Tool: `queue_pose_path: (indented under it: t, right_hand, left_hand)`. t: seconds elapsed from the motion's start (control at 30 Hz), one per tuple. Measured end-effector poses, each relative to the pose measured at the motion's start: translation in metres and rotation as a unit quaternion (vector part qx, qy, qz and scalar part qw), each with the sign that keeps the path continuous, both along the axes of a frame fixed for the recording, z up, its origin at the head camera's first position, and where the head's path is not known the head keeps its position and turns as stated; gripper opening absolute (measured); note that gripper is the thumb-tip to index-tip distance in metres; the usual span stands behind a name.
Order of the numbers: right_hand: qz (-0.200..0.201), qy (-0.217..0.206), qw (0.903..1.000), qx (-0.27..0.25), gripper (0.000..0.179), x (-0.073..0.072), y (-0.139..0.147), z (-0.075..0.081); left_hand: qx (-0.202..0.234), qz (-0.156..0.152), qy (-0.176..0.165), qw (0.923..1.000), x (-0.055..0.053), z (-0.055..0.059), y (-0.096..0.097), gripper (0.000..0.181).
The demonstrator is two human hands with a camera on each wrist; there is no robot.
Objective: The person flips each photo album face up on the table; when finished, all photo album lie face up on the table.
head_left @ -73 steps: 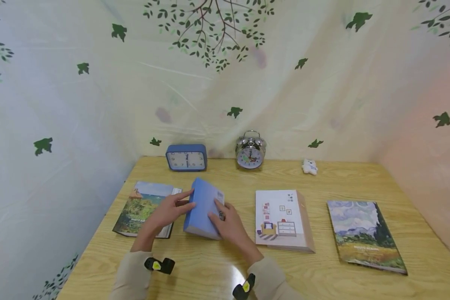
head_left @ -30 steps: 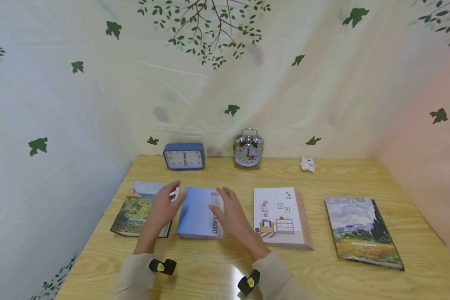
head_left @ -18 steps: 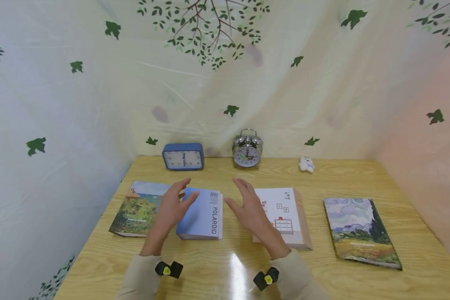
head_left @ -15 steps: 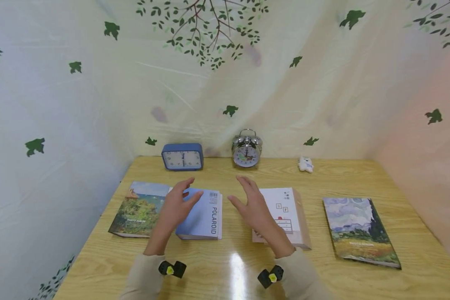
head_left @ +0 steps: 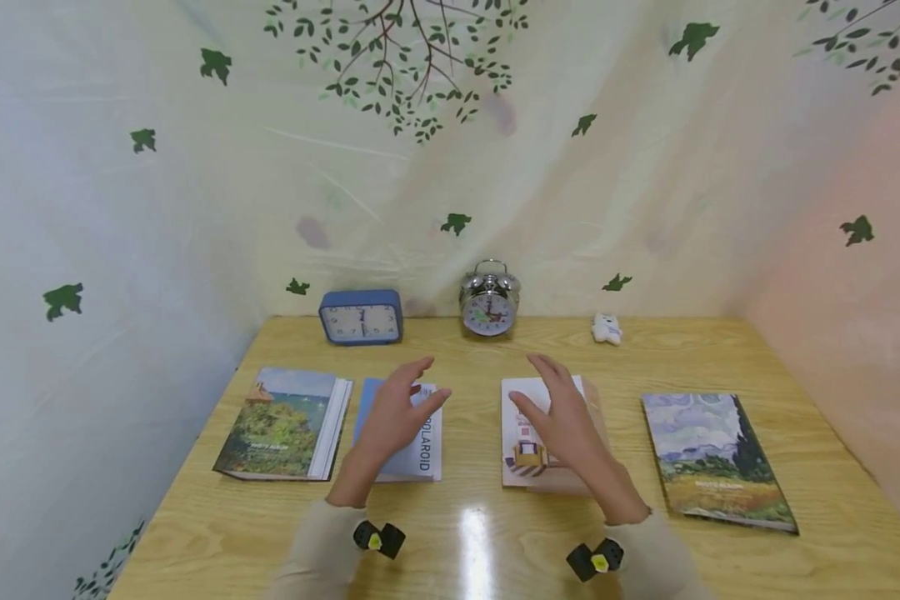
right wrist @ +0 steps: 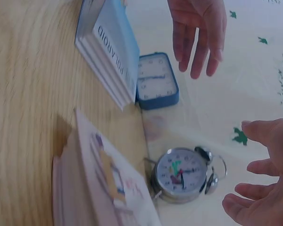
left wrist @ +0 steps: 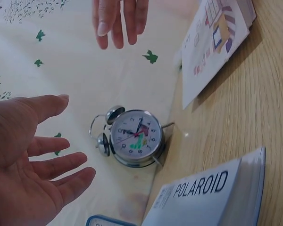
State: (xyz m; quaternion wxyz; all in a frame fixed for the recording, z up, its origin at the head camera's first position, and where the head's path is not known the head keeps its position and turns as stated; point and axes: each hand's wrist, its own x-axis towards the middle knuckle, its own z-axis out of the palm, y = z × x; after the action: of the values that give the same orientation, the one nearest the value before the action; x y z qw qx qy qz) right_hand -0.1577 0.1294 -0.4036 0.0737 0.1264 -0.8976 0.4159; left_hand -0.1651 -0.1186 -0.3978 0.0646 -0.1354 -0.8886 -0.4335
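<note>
My left hand (head_left: 396,417) hovers with loosely spread fingers over the blue POLAROID book (head_left: 426,446), hiding part of its cover. That thick book lies flat, its lettering facing up in the left wrist view. My right hand (head_left: 566,425) hangs over the white book (head_left: 517,467) with furniture drawings, covering its right portion. Its thumb and fingers are apart and hold nothing. The two palms face each other across the gap between these books. Left of the blue book lies a photo album (head_left: 277,429) with a seaside garden picture.
A second photo album (head_left: 720,458), with a wheat field picture, lies at the right of the wooden table (head_left: 465,533). Along the back stand a blue clock (head_left: 362,321), a silver twin-bell alarm clock (head_left: 489,308) and a small white bear figure (head_left: 606,328). A printed curtain hangs behind.
Both hands held the blue book tilted; it was then laid flat and let go. Since then the hands have moved right, the right one coming over the white book.
</note>
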Motion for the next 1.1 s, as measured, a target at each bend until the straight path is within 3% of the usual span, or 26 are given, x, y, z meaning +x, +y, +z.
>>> queue_pose_path:
  t: [0.23, 0.63, 0.93, 1.1]
  right_hand:
    - [-0.033, -0.012, 0.9992, 0.019, 0.067, 0.008, 0.033, -0.013]
    - [-0.074, -0.035, 0.9955, 0.048, 0.064, 0.026, 0.07, -0.036]
    - [-0.085, -0.044, 0.9941, 0.049, 0.063, 0.026, 0.078, -0.05]
    - [-0.082, -0.039, 0.9948, 0.047, 0.061, 0.024, 0.081, -0.058]
  left_hand:
    - [0.002, -0.021, -0.024, 0.9995, 0.001, -0.006, 0.017, 0.059]
    - [0.015, -0.066, -0.065, 0.9956, 0.004, -0.03, 0.042, 0.059]
    - [0.018, -0.077, -0.109, 0.9909, 0.005, -0.048, 0.068, 0.061]
    - [-0.01, -0.077, -0.107, 0.9912, 0.003, -0.059, 0.08, 0.061]
